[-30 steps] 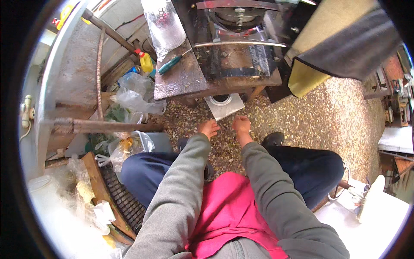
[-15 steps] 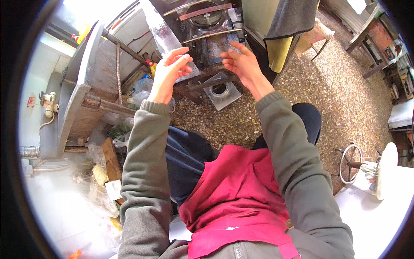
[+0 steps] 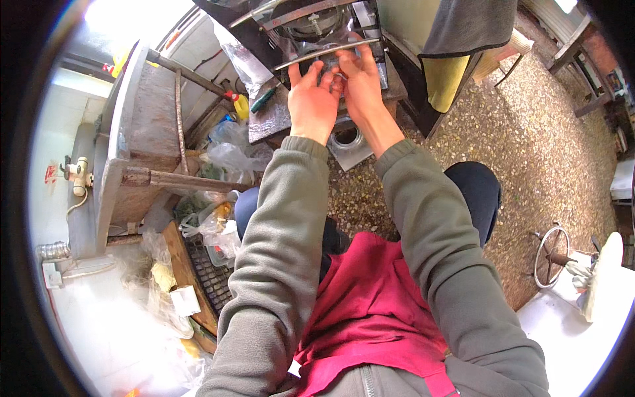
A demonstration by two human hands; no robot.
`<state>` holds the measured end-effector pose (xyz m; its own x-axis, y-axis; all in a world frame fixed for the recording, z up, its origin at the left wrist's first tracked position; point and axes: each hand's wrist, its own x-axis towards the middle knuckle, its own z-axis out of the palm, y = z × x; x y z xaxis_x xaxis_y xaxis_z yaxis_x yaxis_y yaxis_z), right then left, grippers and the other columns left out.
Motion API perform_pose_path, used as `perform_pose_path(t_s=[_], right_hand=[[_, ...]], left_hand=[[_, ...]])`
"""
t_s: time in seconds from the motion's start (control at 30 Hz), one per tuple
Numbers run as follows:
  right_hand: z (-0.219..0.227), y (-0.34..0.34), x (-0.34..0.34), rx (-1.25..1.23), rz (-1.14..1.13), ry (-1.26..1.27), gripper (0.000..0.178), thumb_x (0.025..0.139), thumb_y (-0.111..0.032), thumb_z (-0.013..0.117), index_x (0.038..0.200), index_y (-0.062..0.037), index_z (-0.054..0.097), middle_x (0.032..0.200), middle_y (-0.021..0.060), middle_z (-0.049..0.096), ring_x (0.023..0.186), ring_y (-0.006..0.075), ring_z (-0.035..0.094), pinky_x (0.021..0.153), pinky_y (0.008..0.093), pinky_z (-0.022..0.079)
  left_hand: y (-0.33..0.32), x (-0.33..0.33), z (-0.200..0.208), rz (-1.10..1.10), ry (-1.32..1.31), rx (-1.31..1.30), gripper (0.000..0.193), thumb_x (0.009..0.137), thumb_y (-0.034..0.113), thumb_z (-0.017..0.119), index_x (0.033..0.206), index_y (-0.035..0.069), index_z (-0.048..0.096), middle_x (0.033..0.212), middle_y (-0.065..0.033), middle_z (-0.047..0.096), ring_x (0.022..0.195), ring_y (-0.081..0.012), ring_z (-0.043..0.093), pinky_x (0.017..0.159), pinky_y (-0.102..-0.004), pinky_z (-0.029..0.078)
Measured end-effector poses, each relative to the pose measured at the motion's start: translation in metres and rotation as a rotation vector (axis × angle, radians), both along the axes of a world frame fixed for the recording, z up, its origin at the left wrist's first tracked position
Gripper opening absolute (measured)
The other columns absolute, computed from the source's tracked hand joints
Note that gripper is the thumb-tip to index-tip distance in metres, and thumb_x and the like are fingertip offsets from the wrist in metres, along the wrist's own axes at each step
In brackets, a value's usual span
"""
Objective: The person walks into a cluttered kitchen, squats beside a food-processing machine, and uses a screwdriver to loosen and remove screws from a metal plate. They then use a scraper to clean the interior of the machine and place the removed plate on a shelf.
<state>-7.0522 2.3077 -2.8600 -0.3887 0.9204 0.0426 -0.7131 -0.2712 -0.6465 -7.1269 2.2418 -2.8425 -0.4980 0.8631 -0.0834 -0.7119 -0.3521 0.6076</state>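
Both of my hands are at the front of a dark metal appliance (image 3: 316,25) with a round glassy part and thin metal bars across it. My left hand (image 3: 313,106) is at the lower bar (image 3: 317,55), fingers apart, the index stretched up toward it. Close beside it, my right hand (image 3: 360,83) reaches in with its fingers spread, one running up past the bar's right part. Clear, shiny material shows around the fingertips; I cannot make out whether they touch it. Below the hands, a square metal plate with a round collar (image 3: 348,140) is partly hidden by my right wrist.
A slim green tool (image 3: 264,99) lies left of my left hand. Further left are a yellow bottle with a red top (image 3: 239,104), plastic bags (image 3: 228,155) and a worn table on its side (image 3: 142,126). A grey cloth (image 3: 468,30) hangs at right, above the speckled floor (image 3: 509,126).
My hands have come together and moved forward to the appliance's lower bar; before, they were held apart in front of it. The view has shifted slightly, and the green tool now shows.
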Motion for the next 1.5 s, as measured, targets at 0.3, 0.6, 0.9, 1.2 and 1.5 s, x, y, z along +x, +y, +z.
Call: perform_pose_path(t_s=[0.3,0.6,0.9,1.2,1.5], right_hand=[[-0.012,0.014,-0.018,0.220,-0.275,-0.112,0.055,0.098,0.004,0.059,0.150,-0.0082,0.045,0.105,0.0044,0.060,0.072,0.0101,0.060,0.054,0.0257,0.051],[-0.010,0.009,-0.022,0.136,-0.220,-0.224,0.013,0.106,-0.007,0.055,0.117,-0.0034,0.060,0.096,0.0059,0.067,0.067,0.0096,0.059,0.054,0.0265,0.049],[-0.011,0.001,-0.012,0.186,-0.270,-0.460,0.011,0.105,-0.005,0.053,0.112,0.0001,0.061,0.094,0.0117,0.070,0.066,0.0123,0.064,0.057,0.0278,0.051],[-0.025,-0.011,0.004,0.147,-0.196,-0.584,0.016,0.103,-0.001,0.051,0.116,-0.0010,0.061,0.096,0.0139,0.072,0.067,0.0164,0.070,0.058,0.0286,0.054],[-0.021,-0.043,0.016,0.119,-0.101,-0.624,0.025,0.098,0.004,0.051,0.120,-0.0038,0.061,0.092,0.0159,0.073,0.062,0.0179,0.070,0.053,0.0291,0.053]], left_hand=[[0.027,-0.013,-0.021,-0.009,0.157,0.053,0.047,0.105,0.011,0.055,0.148,0.028,0.047,0.105,-0.0026,0.059,0.098,-0.0252,0.061,0.088,-0.0428,0.052],[0.025,-0.019,-0.032,0.043,0.110,-0.001,0.015,0.109,0.017,0.051,0.122,0.011,0.056,0.104,-0.0049,0.056,0.096,-0.0245,0.059,0.092,-0.0397,0.053],[0.015,-0.017,-0.036,0.053,0.269,-0.092,0.010,0.111,0.018,0.048,0.118,0.013,0.051,0.093,-0.0052,0.059,0.066,-0.0195,0.056,0.063,-0.0347,0.047],[-0.009,-0.022,-0.036,0.030,0.405,-0.295,0.012,0.107,0.016,0.049,0.117,0.013,0.042,0.093,-0.0086,0.057,0.063,-0.0214,0.062,0.057,-0.0380,0.055],[-0.065,-0.034,-0.023,-0.007,0.359,-0.364,0.018,0.105,0.012,0.048,0.123,0.011,0.044,0.092,-0.0100,0.059,0.062,-0.0235,0.067,0.056,-0.0386,0.058]])
